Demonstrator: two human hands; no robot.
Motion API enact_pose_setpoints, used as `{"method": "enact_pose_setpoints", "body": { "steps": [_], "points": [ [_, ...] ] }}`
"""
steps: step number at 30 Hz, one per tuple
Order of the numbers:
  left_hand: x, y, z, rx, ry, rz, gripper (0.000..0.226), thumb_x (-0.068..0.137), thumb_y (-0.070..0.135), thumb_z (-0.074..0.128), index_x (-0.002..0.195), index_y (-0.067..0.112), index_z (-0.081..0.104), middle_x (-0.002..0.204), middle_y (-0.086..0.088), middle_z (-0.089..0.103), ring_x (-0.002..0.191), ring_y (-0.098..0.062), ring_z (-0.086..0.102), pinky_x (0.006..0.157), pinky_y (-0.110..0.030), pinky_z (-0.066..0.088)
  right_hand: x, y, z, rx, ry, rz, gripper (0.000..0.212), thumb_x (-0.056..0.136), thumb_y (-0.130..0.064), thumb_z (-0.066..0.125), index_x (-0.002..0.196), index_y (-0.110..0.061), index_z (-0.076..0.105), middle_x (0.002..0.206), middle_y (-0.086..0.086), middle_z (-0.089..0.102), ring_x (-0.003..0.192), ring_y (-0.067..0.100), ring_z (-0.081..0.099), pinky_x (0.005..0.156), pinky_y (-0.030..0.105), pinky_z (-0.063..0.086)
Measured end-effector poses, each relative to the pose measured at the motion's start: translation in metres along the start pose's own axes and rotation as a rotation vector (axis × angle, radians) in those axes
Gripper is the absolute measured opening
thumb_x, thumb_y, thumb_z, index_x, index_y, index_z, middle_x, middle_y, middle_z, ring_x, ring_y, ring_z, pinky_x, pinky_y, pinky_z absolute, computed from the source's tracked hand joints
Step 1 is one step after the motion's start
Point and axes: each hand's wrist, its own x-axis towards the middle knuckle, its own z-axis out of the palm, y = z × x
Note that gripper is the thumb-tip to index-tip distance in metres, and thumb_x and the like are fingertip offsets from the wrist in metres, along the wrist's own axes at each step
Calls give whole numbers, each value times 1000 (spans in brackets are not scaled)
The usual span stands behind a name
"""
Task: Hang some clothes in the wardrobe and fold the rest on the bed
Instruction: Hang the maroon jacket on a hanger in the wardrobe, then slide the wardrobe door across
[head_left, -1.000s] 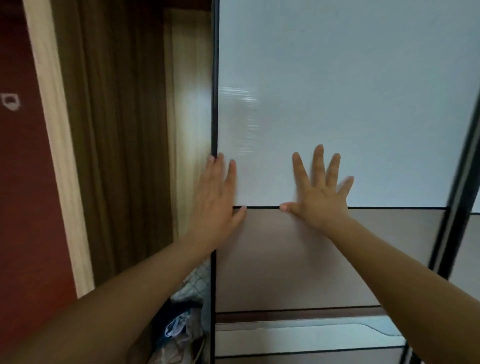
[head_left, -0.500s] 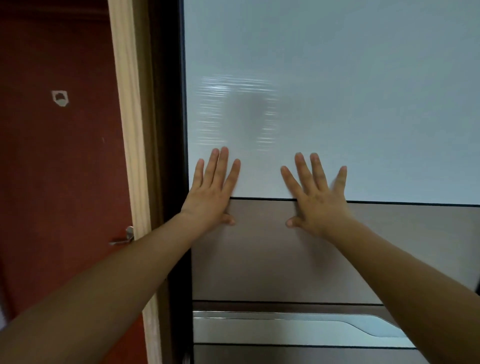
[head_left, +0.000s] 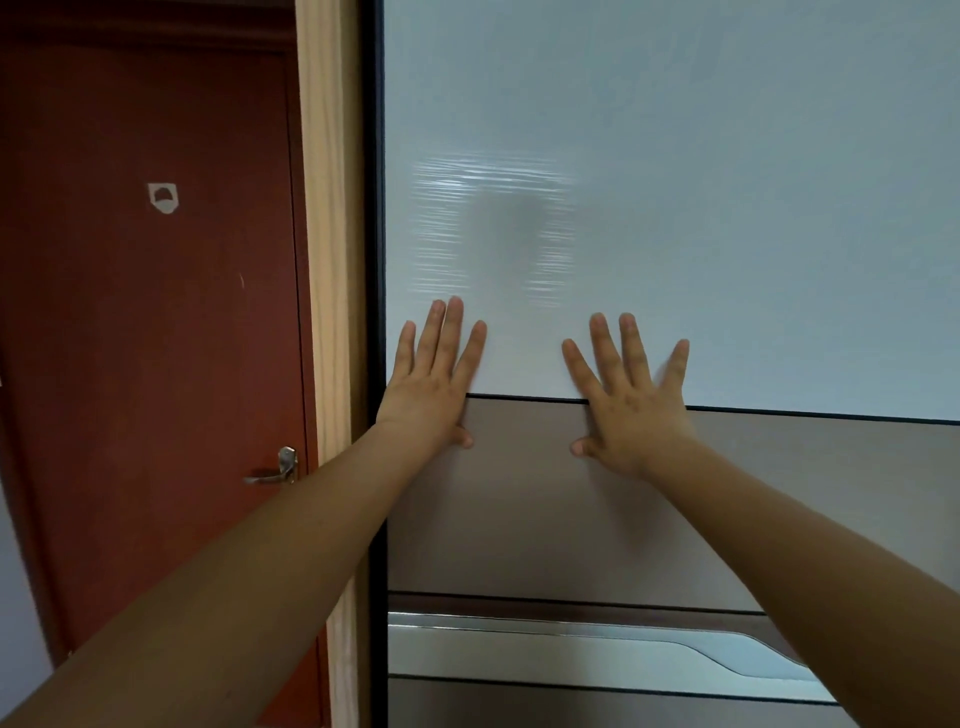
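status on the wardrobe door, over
Left hand and right hand open, flat on wardrobe door. Door closed to its frame. No clothes in view.

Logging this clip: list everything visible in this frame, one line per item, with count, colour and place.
wardrobe door: 1, glossy white upper panel over grey-brown lower panel, black edge, fills centre and right
silver band: 1, silver, across the wardrobe door low down
wooden post: 1, pale wood, upright just left of the wardrobe door
room door: 1, dark red, left side
lever handle: 1, metal, near the room door's right edge
sticker: 1, whitish, upper room door
left hand: 1, flat on the wardrobe door near its left edge
right hand: 1, flat on the wardrobe door, apart from the left hand
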Motion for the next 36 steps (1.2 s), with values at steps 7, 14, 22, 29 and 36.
{"method": "enact_pose_setpoints", "body": {
  "steps": [7,14,22,29,36],
  "points": [
    [-13,14,-26,-92,-79,-46,133,81,53,76,154,13,-28,154,-24,-41,145,-42,-33,124,-55,1,-19,11,-34,209,-223,-142,103,89,-60,56,158,-35,-15,161,7,-38,149,34,-32,118,70,5],
    [-40,155,-49,-528,-28,260,64,92,39,64,149,21,43,149,-11,42,137,-31,39,111,-42,40,-157,87,-30,816,-562,76,46,94,-43,64,138,-31,59,88,-16,65,85,6,57,74,15,40],
    [-15,430,-77,-544,-527,512,47,92,47,62,130,20,59,130,-5,63,118,-27,59,95,-33,48,-361,308,-3,625,-819,417,40,97,-47,59,127,-21,62,124,4,64,103,21,57,83,30,43],
    [-23,637,-113,-674,-509,676,34,92,41,62,114,16,66,110,-6,64,98,-25,61,85,-37,53,-508,443,12,557,-902,653,52,95,-58,57,135,-25,56,128,2,63,107,17,56,98,34,45],
    [-1,781,-131,-697,-525,783,45,92,46,61,129,22,57,127,-4,58,110,-23,57,93,-34,47,-600,541,34,575,-888,847,44,97,-56,56,130,-28,57,120,-4,64,98,13,55,91,29,43]
  ]
}}
